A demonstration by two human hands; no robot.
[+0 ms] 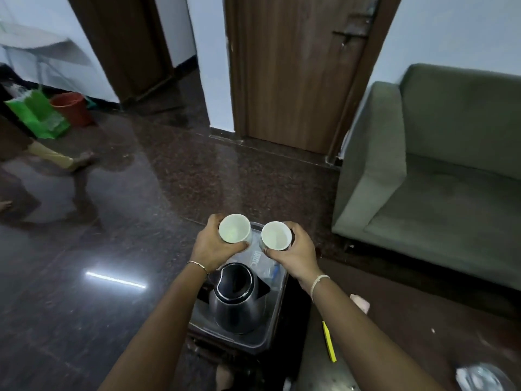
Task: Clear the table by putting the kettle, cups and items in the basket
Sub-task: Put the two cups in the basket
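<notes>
My left hand [214, 248] grips a white cup [234, 228], held upright with its mouth facing me. My right hand [296, 253] grips a second white cup [276, 235] the same way. Both cups hover side by side over the far end of a dark, translucent basket [253, 341]. Inside the basket stands a black and steel kettle [238, 300], with its spout pointing right. Beyond the kettle lie some small packets [266, 265], partly hidden by my hands.
The dark table [394, 320] runs along the right with a yellow pen [329, 341] and a crumpled wrapper [479, 378] on it. A green sofa [437, 165] stands at right. Another person's leg [53, 156], a green bag [39, 114] and a red bucket [73, 108] are at far left.
</notes>
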